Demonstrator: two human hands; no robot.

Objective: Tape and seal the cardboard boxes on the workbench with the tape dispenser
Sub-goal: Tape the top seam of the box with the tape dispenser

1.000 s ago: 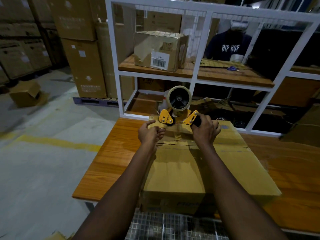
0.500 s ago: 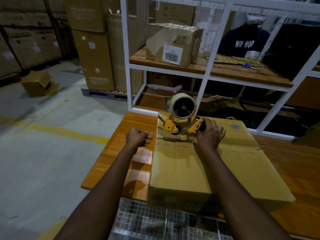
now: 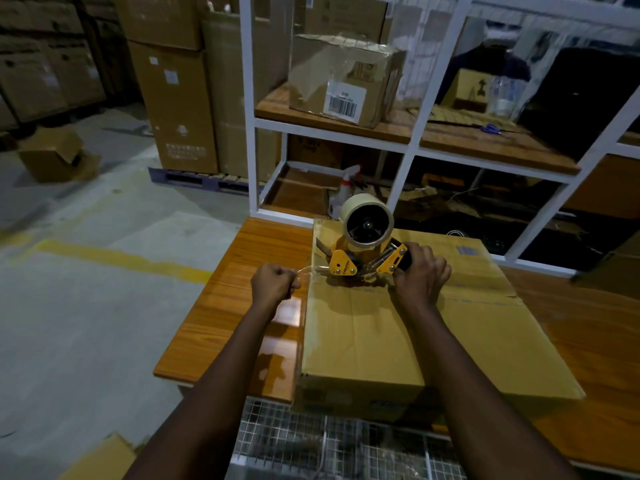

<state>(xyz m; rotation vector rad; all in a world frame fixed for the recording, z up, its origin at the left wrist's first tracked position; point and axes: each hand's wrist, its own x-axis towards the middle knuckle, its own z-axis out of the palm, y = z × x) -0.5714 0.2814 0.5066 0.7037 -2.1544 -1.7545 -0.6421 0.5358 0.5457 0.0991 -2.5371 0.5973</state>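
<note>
Left hand [image 3: 275, 284] has pulled leftward off cardboard box [image 3: 363, 341], fist pinching tape end [image 3: 308, 270] | right hand [image 3: 420, 277] grips tape dispenser [image 3: 363, 247] handle atop box, on workbench [image 3: 225, 306] | tape judged thin, sticky, twist-prone; hold taut

- Cardboard box [image 3: 381, 337]: matt brown corrugated board, smooth faces, creased along the flap seams.
- Tape dispenser [image 3: 343, 264]: yellow painted metal side plates with a slight sheen; bare metal spring.
- Tape roll [image 3: 360, 204]: pale tan, smooth, faintly glossy.
- Tape strand [image 3: 306, 270]: clear film, glossy, catching the light.
- Worktop [image 3: 239, 299]: orange-brown wood grain, varnished to a mirror-like gloss.
- Shelf frame [image 3: 246, 98]: white painted metal, smooth.
- Wire mesh [image 3: 294, 441]: dull grey metal grid.
- Floor [image 3: 86, 323]: grey concrete, matt and rough.
</note>
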